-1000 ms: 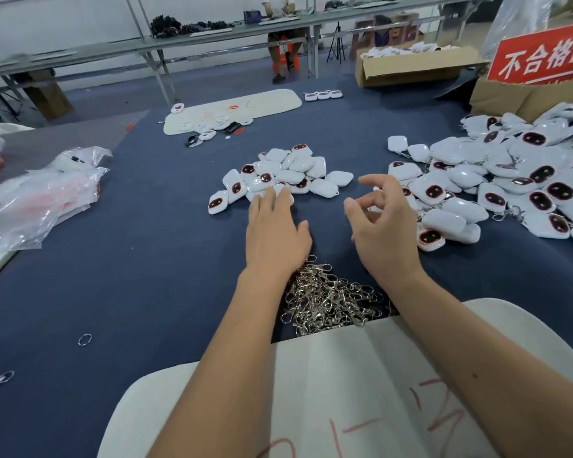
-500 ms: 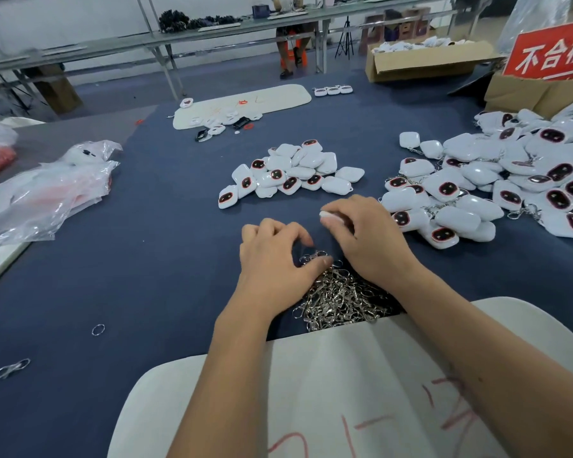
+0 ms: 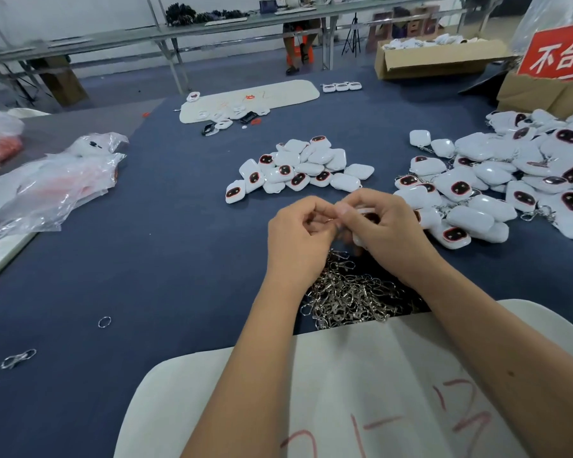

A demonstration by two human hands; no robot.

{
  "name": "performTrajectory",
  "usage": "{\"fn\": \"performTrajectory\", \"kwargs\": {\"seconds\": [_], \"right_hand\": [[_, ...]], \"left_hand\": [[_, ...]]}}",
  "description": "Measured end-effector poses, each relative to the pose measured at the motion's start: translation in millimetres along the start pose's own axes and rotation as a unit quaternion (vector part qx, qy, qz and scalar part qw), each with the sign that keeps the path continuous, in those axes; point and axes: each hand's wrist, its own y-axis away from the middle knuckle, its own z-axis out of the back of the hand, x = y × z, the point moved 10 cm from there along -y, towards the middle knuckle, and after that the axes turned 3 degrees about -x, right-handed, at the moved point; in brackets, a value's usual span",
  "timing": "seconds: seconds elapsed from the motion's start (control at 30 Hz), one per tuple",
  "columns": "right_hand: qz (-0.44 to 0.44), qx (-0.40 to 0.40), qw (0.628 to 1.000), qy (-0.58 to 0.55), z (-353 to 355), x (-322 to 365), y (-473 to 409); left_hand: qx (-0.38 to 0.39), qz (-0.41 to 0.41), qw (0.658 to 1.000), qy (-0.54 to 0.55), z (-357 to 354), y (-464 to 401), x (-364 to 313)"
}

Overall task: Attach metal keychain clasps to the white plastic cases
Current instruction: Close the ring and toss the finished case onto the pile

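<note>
My left hand (image 3: 298, 239) and my right hand (image 3: 384, 226) meet above a heap of metal keychain clasps (image 3: 354, 292) on the blue cloth. The right hand grips a white plastic case (image 3: 366, 213), mostly hidden by the fingers. The left fingers pinch a small metal clasp (image 3: 331, 220) against it, and a blurred clasp hangs below. A small pile of white cases (image 3: 298, 170) with dark oval faces lies beyond the hands. A larger pile of cases (image 3: 497, 180), some with chains attached, spreads at the right.
A white board (image 3: 344, 391) with red marks lies under my forearms. Plastic bags (image 3: 53, 186) sit at the left. A loose ring (image 3: 104, 322) and a clasp (image 3: 17, 358) lie at the near left. Cardboard boxes (image 3: 437, 57) and a red sign (image 3: 556, 51) stand at the far right.
My right hand picked a case from the right pile. My left hand took a clasp from the heap. Both hands rose and came together above the heap.
</note>
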Motion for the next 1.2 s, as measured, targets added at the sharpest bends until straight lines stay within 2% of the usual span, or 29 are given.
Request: {"fn": "performTrajectory", "kwargs": {"seconds": [0.3,0.57,0.73,0.87,1.0,1.2], "right_hand": [[-0.012,-0.063,0.997,0.044,14,-4,-1],[-0.012,-0.101,0.994,0.031,21,-3,0],[-0.01,-0.102,0.994,0.029,22,-3,0],[0.021,-0.052,0.997,0.061,9,6,1],[0.021,-0.03,0.998,0.042,6,6,2],[0.037,-0.031,0.999,0.022,7,6,0]], "left_hand": [[-0.016,0.025,1.0,-0.004,4,1,6],[-0.028,0.056,0.998,0.004,9,-1,11],[-0.045,0.061,0.997,0.023,12,-2,12],[-0.068,0.055,0.996,0.013,17,-3,12],[-0.082,0.039,0.996,-0.001,19,-3,10],[-0.052,0.03,0.998,0.027,13,-3,7]]}}
